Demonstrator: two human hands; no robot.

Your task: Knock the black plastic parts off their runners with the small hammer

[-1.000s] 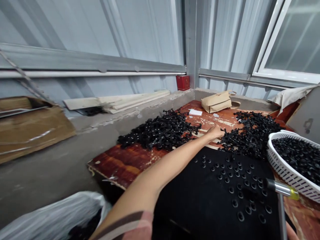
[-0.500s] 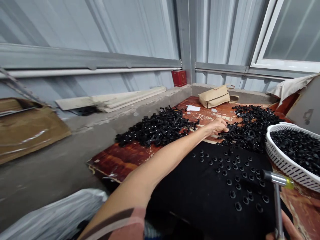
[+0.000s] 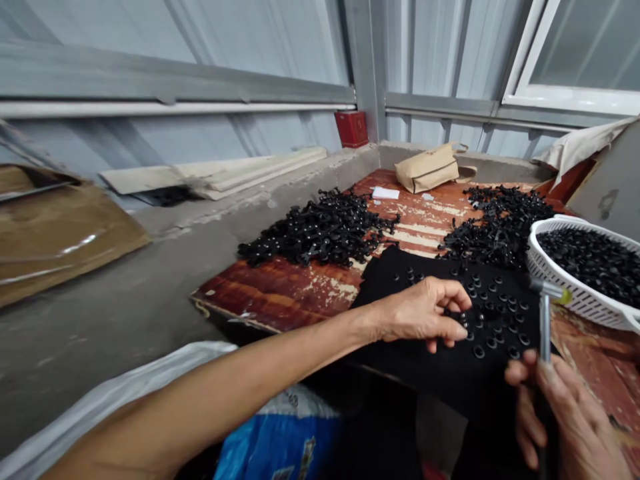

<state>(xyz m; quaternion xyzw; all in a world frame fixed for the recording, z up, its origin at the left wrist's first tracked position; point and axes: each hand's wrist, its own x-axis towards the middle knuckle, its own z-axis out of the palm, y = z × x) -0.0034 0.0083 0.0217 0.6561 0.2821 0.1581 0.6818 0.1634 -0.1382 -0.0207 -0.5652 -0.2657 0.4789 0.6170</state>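
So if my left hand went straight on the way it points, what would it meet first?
Likely the small round black pieces on the black sheet, just beyond your left hand; if above them, perhaps the hammer in your right hand. Depth is unclear.

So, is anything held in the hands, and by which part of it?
The right hand holds a silver, yellow-tipped metal hammer by its dark handle; whether the left hand pinches anything cannot be told.

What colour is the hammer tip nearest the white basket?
The hammer tip is yellow; the head view shows it best.
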